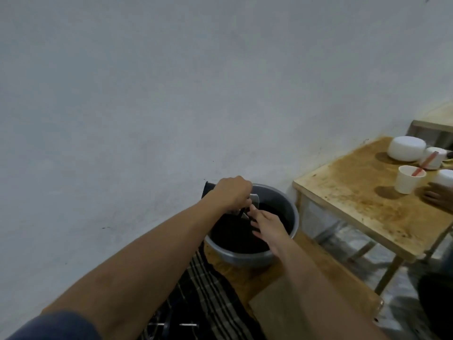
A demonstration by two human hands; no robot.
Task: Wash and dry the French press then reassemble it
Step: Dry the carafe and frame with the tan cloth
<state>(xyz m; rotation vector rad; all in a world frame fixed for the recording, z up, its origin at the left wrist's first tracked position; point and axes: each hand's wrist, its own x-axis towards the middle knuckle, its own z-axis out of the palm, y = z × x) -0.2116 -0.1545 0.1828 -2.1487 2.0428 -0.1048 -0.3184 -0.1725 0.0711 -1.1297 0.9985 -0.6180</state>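
A grey metal basin (pixel 293 218) with a dark inside stands on a low wooden bench against the wall. Above its far left rim my left hand (pixel 231 193) is closed around a shiny French press part (pixel 255 200), small and blurred, mostly hidden by my fingers. My right hand (pixel 268 225) reaches over the basin from the right, fingers stretched out, their tips touching the same part. Which piece of the press it is, I cannot tell.
A dark checked cloth (pixel 208 298) lies on the bench before the basin. To the right stands a stained wooden table (pixel 348 192) with a paper cup (pixel 408 179), white bowls (pixel 407 148) and another person's hand (pixel 438 193).
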